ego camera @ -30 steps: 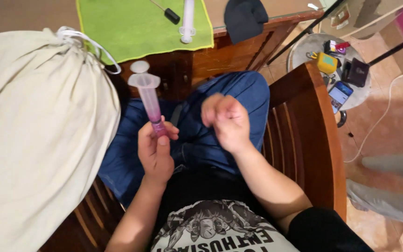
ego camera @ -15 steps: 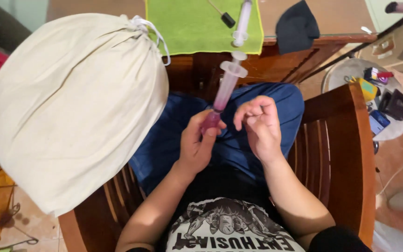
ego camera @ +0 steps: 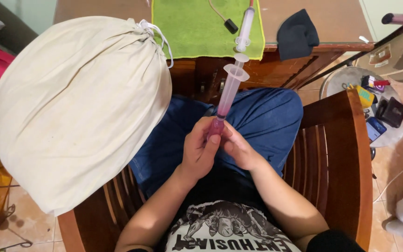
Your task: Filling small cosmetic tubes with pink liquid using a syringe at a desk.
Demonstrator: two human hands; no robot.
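The tip of the pink syringe [ego camera: 228, 95] hides between the left hand [ego camera: 200, 150] and the right hand [ego camera: 237, 148]. A second syringe [ego camera: 245, 28] on the surface [ego camera: 313, 11] is cut off by the top edge. The small things on the round stand [ego camera: 350, 77] are too tiny to tell, maybe toys. The big cloth bag [ego camera: 78, 109] hides the chair's left side.

There are 2 syringes: 1 pink-tinted syringe [ego camera: 227, 95] at 12 o'clock from the 2 hands, the left hand [ego camera: 200, 151] and the right hand [ego camera: 239, 149], and 1 clear syringe [ego camera: 245, 28] further toward 12 o'clock on the 1 green cloth [ego camera: 197, 28]. At 9 o'clock sits 1 cream drawstring bag [ego camera: 75, 112]. At 1 o'clock lies 1 dark cap [ego camera: 297, 35]. There is 1 wooden chair [ego camera: 346, 154].
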